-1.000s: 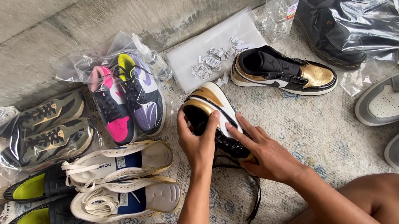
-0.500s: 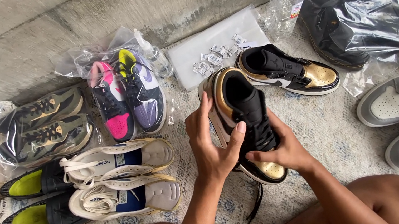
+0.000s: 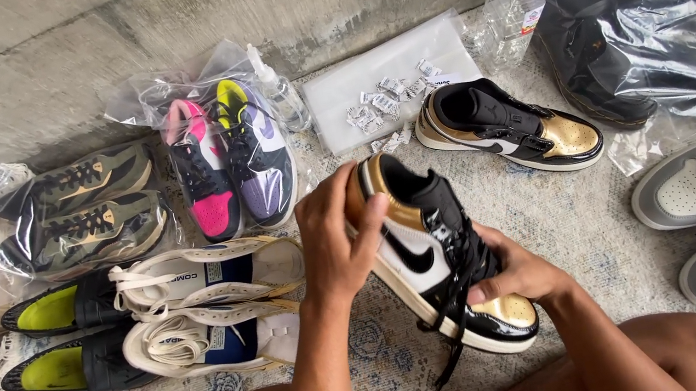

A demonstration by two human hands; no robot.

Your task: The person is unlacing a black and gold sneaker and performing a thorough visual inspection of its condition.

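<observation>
Holding black-white-gold sneaker [image 3: 437,256] tilted above rug [image 3: 576,224] — left hand [image 3: 333,244] clasps heel, right hand [image 3: 510,277] closed on laces. Step: lace handling; next calls for fine finger pull.

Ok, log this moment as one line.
left hand grips heel of black-white-gold sneaker | right hand holds its toe end | matching sneaker lies on rug

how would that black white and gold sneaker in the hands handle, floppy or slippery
The glossy black, white and gold leather sneaker probably keeps its shape: it stays rigid between the left hand and right hand. Its shiny toe may be slick. The loose black laces dangle and could snag.
</observation>
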